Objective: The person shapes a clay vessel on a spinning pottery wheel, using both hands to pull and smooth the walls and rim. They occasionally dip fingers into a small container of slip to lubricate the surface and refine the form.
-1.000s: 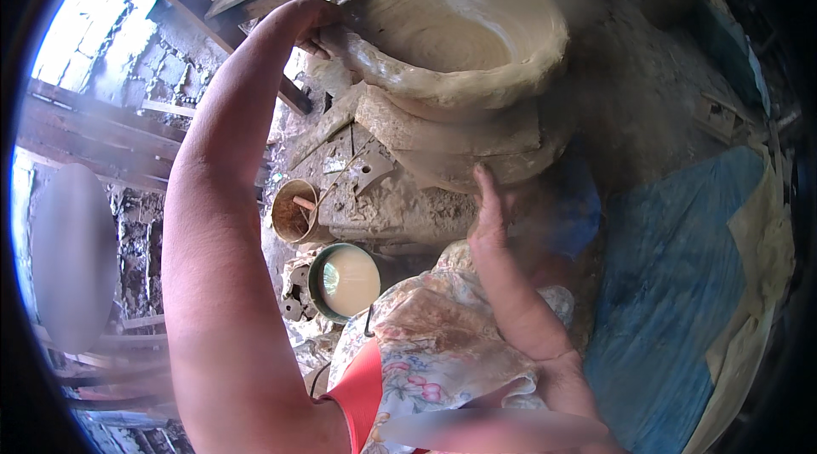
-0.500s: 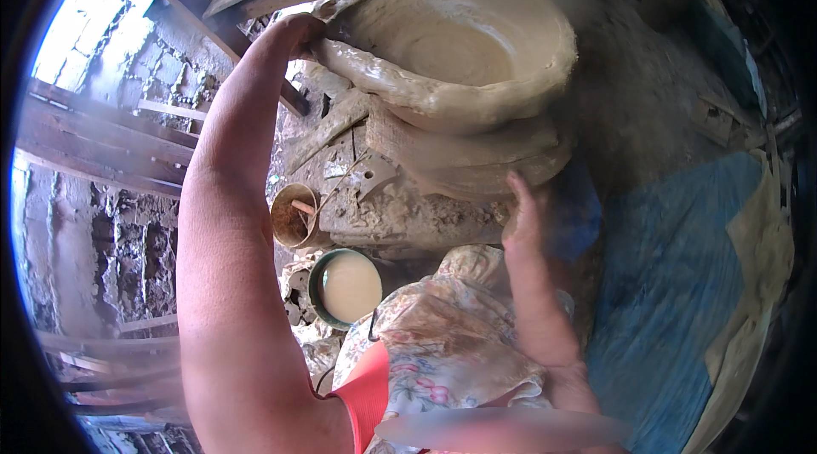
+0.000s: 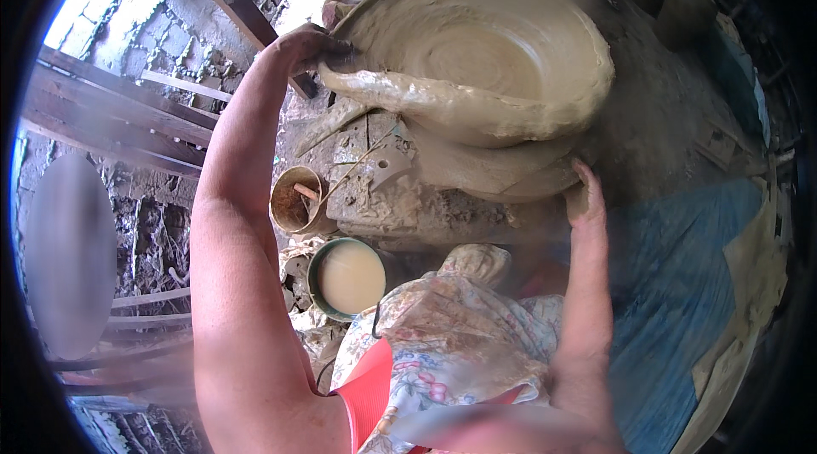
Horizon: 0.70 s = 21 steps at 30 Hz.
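A wide, wet clay basin (image 3: 477,114) stands on a round potter's wheel (image 3: 494,173) coated in clay. At the basin's left side, my left hand (image 3: 311,47) is closed over the rim, its fingertips reaching to the inner wall. The inside shows curved smoothing marks, and the front rim looks thick and uneven. My right hand (image 3: 587,199) is at the wheel's right edge, below the basin. Its visible fingers are stretched upward and touch that edge; the rest of them are partly hidden.
Left of my lap stand a green-rimmed bucket (image 3: 351,278) of cloudy liquid and a smaller bucket (image 3: 294,199) with a stick in it. Wooden beams (image 3: 128,114) run along the left. A blue sheet (image 3: 672,301) lies at right, and clay-coloured vessels (image 3: 685,11) stand far right.
The wheel and basin appear turned, and sit slightly further right in view. My right hand has moved right along the wheel's edge. My left hand stays at the basin's left rim.
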Each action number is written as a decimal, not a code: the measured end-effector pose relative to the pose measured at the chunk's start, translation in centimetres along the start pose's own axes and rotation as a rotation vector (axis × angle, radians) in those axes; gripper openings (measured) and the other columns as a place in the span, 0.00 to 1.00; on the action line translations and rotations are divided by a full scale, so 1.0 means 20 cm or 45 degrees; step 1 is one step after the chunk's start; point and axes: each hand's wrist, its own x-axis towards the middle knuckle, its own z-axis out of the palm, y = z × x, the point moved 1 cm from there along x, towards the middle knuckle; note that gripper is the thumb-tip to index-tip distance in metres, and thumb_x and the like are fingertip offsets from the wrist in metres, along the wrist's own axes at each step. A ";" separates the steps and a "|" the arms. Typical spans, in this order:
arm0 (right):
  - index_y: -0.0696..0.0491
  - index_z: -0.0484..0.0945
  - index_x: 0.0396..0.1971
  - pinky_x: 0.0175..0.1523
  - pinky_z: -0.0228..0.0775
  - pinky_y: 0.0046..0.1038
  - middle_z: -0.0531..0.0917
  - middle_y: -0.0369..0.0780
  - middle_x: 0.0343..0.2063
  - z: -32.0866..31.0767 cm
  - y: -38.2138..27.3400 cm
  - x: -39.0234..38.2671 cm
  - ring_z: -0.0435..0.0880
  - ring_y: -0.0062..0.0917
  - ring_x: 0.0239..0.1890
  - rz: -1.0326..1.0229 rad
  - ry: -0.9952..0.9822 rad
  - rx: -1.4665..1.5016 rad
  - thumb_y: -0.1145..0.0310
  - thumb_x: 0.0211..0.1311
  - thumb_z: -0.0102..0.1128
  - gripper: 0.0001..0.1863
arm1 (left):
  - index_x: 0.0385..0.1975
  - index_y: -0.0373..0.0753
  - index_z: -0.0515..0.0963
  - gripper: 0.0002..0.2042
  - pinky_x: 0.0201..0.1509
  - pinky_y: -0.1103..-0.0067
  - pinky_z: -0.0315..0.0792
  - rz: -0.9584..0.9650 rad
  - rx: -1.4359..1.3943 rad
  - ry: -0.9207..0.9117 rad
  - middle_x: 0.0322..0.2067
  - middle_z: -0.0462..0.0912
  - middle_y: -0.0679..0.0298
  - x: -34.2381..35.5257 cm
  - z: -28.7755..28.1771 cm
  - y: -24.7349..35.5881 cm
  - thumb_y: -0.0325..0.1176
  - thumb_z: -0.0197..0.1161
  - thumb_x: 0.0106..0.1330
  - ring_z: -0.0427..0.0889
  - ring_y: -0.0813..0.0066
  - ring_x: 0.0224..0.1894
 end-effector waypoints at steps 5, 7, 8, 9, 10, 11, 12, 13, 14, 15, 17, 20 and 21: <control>0.55 0.71 0.46 0.55 0.61 0.31 0.74 0.39 0.46 -0.07 -0.07 0.13 0.70 0.28 0.50 0.102 -0.048 0.034 0.65 0.48 0.62 0.24 | 0.41 0.28 0.74 0.22 0.39 0.82 0.76 0.124 -0.086 -0.092 0.33 0.80 0.59 -0.04 0.03 -0.04 0.34 0.70 0.47 0.80 0.75 0.32; 0.56 0.70 0.47 0.55 0.62 0.32 0.73 0.39 0.47 -0.08 -0.10 0.18 0.70 0.29 0.50 0.137 -0.057 0.044 0.63 0.50 0.60 0.23 | 0.41 0.28 0.74 0.23 0.40 0.80 0.76 0.157 -0.121 -0.115 0.33 0.79 0.58 -0.06 0.04 -0.03 0.34 0.71 0.46 0.80 0.74 0.33; 0.56 0.70 0.48 0.55 0.62 0.32 0.73 0.40 0.47 -0.08 -0.11 0.21 0.70 0.29 0.50 0.157 -0.024 0.055 0.63 0.51 0.59 0.23 | 0.41 0.27 0.74 0.23 0.41 0.79 0.76 0.160 -0.136 -0.115 0.33 0.79 0.58 -0.07 0.04 -0.02 0.34 0.71 0.46 0.80 0.73 0.33; 0.56 0.69 0.48 0.55 0.62 0.32 0.73 0.40 0.48 -0.07 -0.12 0.23 0.70 0.29 0.51 0.146 -0.088 0.051 0.62 0.52 0.57 0.23 | 0.41 0.28 0.74 0.24 0.41 0.78 0.75 0.204 -0.113 -0.123 0.33 0.79 0.58 -0.08 0.05 -0.01 0.34 0.71 0.46 0.80 0.73 0.33; 0.56 0.69 0.49 0.55 0.62 0.33 0.72 0.41 0.49 -0.07 -0.13 0.25 0.70 0.30 0.51 0.133 -0.116 0.045 0.62 0.54 0.56 0.23 | 0.41 0.28 0.73 0.24 0.40 0.78 0.75 0.236 -0.085 -0.116 0.33 0.80 0.57 -0.08 0.05 0.01 0.34 0.71 0.45 0.80 0.72 0.33; 0.56 0.69 0.49 0.56 0.62 0.33 0.72 0.41 0.49 -0.05 -0.14 0.26 0.70 0.30 0.51 0.119 -0.144 0.058 0.61 0.55 0.55 0.23 | 0.42 0.28 0.73 0.25 0.40 0.77 0.75 0.242 -0.049 -0.096 0.33 0.80 0.57 -0.09 0.06 0.03 0.34 0.71 0.45 0.80 0.72 0.33; 0.57 0.68 0.50 0.56 0.62 0.33 0.72 0.41 0.50 -0.04 -0.15 0.28 0.70 0.30 0.52 0.114 -0.144 0.031 0.61 0.56 0.54 0.23 | 0.42 0.29 0.74 0.24 0.40 0.78 0.74 0.337 0.026 -0.099 0.33 0.80 0.58 -0.09 0.07 0.05 0.34 0.71 0.45 0.79 0.73 0.33; 0.57 0.68 0.50 0.56 0.62 0.33 0.72 0.41 0.50 -0.02 -0.16 0.29 0.70 0.30 0.52 0.107 -0.146 0.022 0.60 0.57 0.52 0.23 | 0.42 0.29 0.74 0.24 0.40 0.78 0.74 0.408 0.107 -0.087 0.33 0.80 0.58 -0.09 0.08 0.08 0.34 0.71 0.45 0.79 0.74 0.33; 0.57 0.67 0.50 0.57 0.61 0.33 0.72 0.42 0.50 0.00 -0.17 0.29 0.70 0.30 0.52 0.088 -0.143 0.008 0.60 0.58 0.51 0.23 | 0.42 0.30 0.74 0.24 0.41 0.78 0.73 0.503 0.183 -0.086 0.33 0.80 0.59 -0.08 0.09 0.10 0.35 0.71 0.45 0.79 0.74 0.33; 0.57 0.67 0.51 0.57 0.61 0.33 0.72 0.42 0.50 0.01 -0.18 0.29 0.69 0.30 0.53 0.106 -0.141 0.010 0.59 0.58 0.50 0.24 | 0.42 0.31 0.75 0.23 0.41 0.78 0.72 0.549 0.234 -0.103 0.32 0.80 0.59 -0.07 0.09 0.12 0.35 0.71 0.45 0.78 0.75 0.34; 0.57 0.65 0.52 0.57 0.61 0.33 0.71 0.42 0.51 0.04 -0.21 0.29 0.69 0.31 0.54 0.125 -0.050 0.009 0.58 0.60 0.47 0.24 | 0.41 0.32 0.76 0.22 0.42 0.79 0.71 0.711 0.313 -0.170 0.32 0.80 0.61 -0.04 0.10 0.15 0.35 0.70 0.46 0.77 0.77 0.34; 0.57 0.65 0.53 0.57 0.62 0.34 0.71 0.43 0.51 0.09 -0.25 0.28 0.69 0.31 0.53 0.037 -0.142 -0.174 0.58 0.61 0.45 0.24 | 0.41 0.35 0.77 0.20 0.43 0.79 0.70 0.715 0.471 -0.107 0.32 0.81 0.62 0.03 0.09 0.18 0.35 0.69 0.47 0.77 0.79 0.33; 0.57 0.65 0.53 0.57 0.62 0.34 0.71 0.43 0.51 0.09 -0.25 0.28 0.70 0.31 0.53 0.068 -0.045 -0.154 0.58 0.61 0.44 0.24 | 0.42 0.36 0.76 0.20 0.43 0.79 0.70 0.695 0.594 -0.052 0.32 0.81 0.63 0.05 0.08 0.19 0.34 0.68 0.47 0.77 0.79 0.33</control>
